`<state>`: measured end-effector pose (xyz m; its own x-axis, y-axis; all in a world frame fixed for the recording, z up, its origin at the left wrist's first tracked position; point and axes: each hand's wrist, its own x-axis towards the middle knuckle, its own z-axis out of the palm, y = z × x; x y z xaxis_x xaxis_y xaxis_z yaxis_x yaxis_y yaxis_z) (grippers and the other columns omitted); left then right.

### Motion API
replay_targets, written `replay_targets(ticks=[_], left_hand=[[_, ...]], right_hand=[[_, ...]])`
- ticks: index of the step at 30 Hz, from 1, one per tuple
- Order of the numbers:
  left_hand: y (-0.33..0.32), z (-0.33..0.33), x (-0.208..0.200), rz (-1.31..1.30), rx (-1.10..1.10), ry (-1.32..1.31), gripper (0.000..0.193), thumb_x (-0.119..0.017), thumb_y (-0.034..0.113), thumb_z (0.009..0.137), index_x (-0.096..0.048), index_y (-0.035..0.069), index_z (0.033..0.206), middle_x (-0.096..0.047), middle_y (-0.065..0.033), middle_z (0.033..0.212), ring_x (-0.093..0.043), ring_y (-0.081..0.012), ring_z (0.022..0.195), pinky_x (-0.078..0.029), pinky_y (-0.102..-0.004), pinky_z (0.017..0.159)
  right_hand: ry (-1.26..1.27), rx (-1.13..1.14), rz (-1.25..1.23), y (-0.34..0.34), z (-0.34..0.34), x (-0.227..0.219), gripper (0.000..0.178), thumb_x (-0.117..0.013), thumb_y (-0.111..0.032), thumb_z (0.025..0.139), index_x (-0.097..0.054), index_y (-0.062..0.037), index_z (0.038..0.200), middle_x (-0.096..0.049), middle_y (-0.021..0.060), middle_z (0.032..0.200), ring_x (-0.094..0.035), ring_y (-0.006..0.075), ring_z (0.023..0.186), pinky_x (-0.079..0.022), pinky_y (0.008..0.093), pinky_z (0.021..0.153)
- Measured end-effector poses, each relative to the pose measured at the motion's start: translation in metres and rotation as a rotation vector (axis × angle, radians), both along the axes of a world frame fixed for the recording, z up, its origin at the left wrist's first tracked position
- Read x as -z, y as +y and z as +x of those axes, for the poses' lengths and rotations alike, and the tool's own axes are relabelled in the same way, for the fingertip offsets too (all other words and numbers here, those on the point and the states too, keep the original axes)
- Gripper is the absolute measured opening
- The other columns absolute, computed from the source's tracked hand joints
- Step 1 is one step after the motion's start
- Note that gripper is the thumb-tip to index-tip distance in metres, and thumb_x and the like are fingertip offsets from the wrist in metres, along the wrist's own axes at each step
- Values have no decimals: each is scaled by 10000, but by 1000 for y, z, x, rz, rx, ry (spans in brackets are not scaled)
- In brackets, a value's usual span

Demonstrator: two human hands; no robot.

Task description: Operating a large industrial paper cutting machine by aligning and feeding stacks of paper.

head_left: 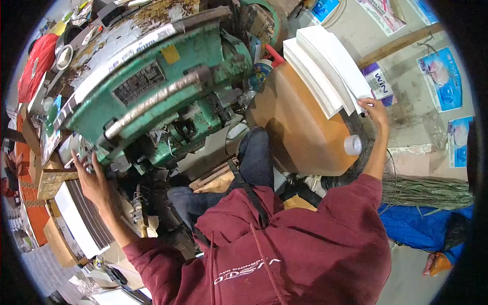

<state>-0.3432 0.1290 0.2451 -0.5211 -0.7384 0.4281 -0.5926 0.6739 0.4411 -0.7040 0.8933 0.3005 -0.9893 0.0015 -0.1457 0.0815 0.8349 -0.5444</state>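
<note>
A green machine (145, 91) with worn paint and a bare metal bar (152, 104) across its front stands ahead and to the left. My left hand (93, 182) is at its left end, fingers apart and pointing up along the metal parts there; whether the fingertips touch it I cannot tell. On the right, a stack of white paper (325, 71) lies in thick, slightly fanned bundles on a brown board (284, 117). My right hand (375, 109) pinches the near right corner of the paper, its fingers closed.
A tape roll (353, 145) sits at the board's right edge. More white sheets in a stack (81, 218) stand at the left below my hand. Printed packaging sheets (441, 79) hang or lie at the right, above a blue tarp (422, 226). A red bag (38, 66) is at the far left.
</note>
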Motion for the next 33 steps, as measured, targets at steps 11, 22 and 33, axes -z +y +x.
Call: replay_targets(ticks=[11,22,33], left_hand=[[-35,-111,22,110,622,-331,810,-627,576,862,-409,40,1430,-375,-212,1493,-339,-367,1392,-297,-425,1141],[161,64,19,-29,644,-604,697,-521,389,940,-236,160,1534,-304,-123,1555,-301,-300,1431,-165,-514,1186],[82,190,-80,-457,-318,-428,685,-430,-113,847,-466,255,1424,-503,-135,1419,-476,-350,1307,-432,-449,1037]], right_hand=[[771,8,58,-158,39,-89,284,-539,-195,980,-674,-28,1166,-704,118,1088,-651,191,1007,-498,330,865],[-185,-730,-460,-383,45,60,186,-673,-62,866,-723,-3,1035,-664,123,1190,-599,189,1134,-457,304,969],[129,-1157,-347,-491,-70,99,572,-615,-317,953,-434,-70,1437,-377,151,1520,-320,225,1420,-270,321,1136]])
